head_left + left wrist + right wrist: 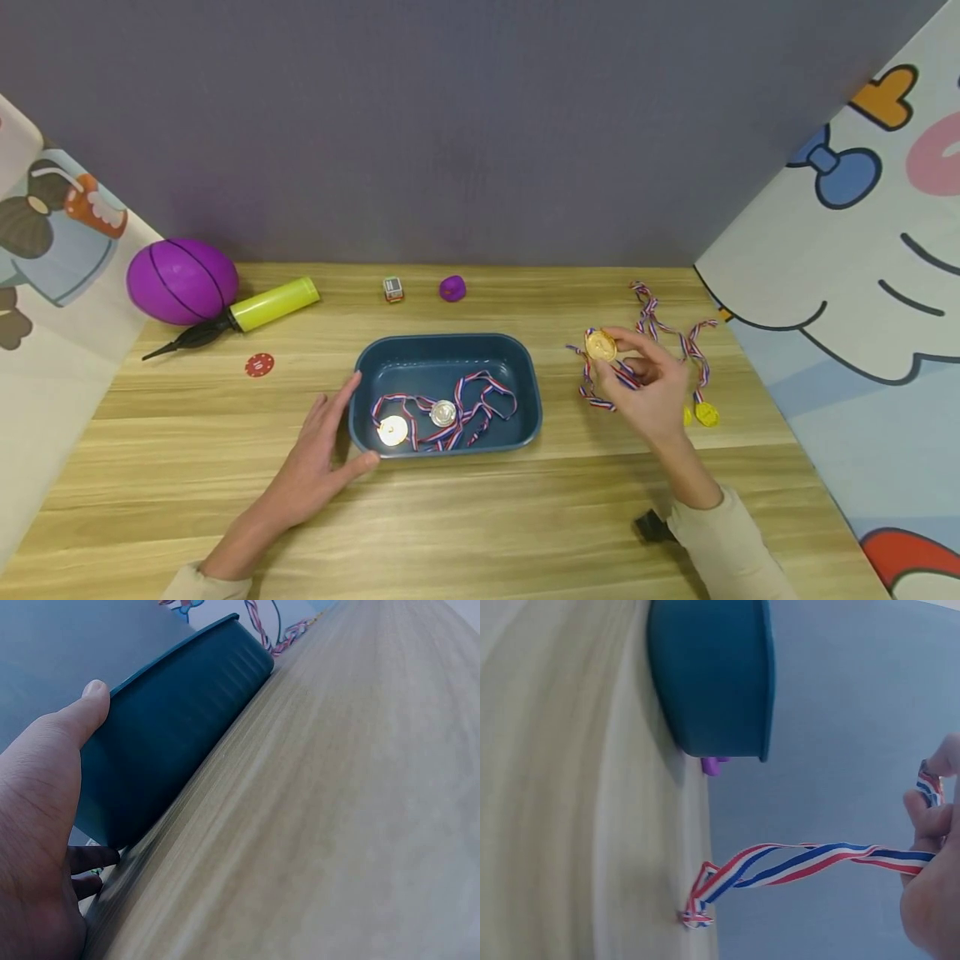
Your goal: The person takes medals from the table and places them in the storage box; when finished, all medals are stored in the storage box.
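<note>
My left hand (318, 462) rests at the left end of a dark blue basin (442, 343), fingers fairly straight and thumb at the near rim. The left wrist view shows that thumb against the basin's outer wall (176, 720). Inside the basin lie two silver-looking medals, one left (392, 431) and one central (443, 412), with tangled striped ribbons. To the right of the basin, my right hand (654, 396) pinches a gold medal (601, 345) between thumb and fingers. Its red, white and blue ribbon (817, 862) hangs from the hand down to the table.
More gold medals (707, 413) with striped ribbons lie right of my right hand, partly hidden by it. A purple ball (182, 282), yellow hand pump (274, 305) and red chip (259, 365) are at left. A small box (393, 289) and purple lump (452, 288) sit behind the basin.
</note>
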A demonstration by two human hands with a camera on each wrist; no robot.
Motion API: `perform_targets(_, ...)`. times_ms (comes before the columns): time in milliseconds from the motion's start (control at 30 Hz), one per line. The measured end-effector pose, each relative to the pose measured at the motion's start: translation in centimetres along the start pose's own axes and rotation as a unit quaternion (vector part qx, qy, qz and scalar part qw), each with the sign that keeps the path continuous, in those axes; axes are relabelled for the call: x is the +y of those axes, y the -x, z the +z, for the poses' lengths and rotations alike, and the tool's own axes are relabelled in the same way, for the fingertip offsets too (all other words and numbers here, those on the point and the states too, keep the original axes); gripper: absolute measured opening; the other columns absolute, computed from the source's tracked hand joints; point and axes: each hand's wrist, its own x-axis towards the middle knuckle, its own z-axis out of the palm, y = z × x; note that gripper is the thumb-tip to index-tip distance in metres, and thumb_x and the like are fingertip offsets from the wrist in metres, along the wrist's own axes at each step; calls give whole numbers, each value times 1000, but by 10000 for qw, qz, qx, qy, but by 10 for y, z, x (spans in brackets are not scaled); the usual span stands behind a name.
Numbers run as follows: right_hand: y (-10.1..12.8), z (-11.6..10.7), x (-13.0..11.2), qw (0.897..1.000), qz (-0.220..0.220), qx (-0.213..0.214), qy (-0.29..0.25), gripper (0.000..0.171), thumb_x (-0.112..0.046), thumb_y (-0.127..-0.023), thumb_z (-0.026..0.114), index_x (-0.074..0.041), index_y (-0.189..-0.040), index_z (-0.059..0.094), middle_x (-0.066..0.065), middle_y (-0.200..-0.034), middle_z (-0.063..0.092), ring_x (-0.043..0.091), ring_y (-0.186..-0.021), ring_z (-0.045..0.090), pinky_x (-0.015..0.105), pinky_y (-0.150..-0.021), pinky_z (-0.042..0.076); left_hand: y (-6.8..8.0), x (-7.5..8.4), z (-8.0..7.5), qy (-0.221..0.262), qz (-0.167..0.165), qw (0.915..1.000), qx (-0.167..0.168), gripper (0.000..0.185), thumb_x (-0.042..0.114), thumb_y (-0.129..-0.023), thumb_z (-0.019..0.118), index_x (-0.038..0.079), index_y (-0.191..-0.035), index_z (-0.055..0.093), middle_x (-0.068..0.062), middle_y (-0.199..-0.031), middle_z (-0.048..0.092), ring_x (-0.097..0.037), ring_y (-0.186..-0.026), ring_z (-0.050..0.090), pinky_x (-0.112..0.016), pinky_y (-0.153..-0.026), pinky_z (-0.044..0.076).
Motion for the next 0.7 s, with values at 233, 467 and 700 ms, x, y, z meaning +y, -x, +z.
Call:
perform_targets(233,-18,-1,-12,9993,-196,71,308,35,15,-76,78,17,-111,77,-7,-89,75,-7,-51,56,9,-42,34,0,-1,0,-53,28,10000,5,110,41,-96,86,36,-180,16,-20,-180,31,-63,-163,13,-83,-128,13)
perform_targets(467,-37,0,-24,9991,-258,64,334,35,10,-77,78,13,-112,80,-6,-89,72,-6,-49,51,9,-42,36,0,0,0,-8,15,10000,0,109,39,-95,86,36,-179,16,-18,-181,30,-63,-163,12,-83,-128,12)
perform_targets(700,-55,5,-37,9990,-431,-13,76,33,9,-79,77,16,-110,78,-6,-86,75,-3,-46,53,10,-39,36,1,1,0,1,3,10000,1,109,39,-95,86,36,-179,16,-19,-181,29,-63,-163,11,-83,-128,12)
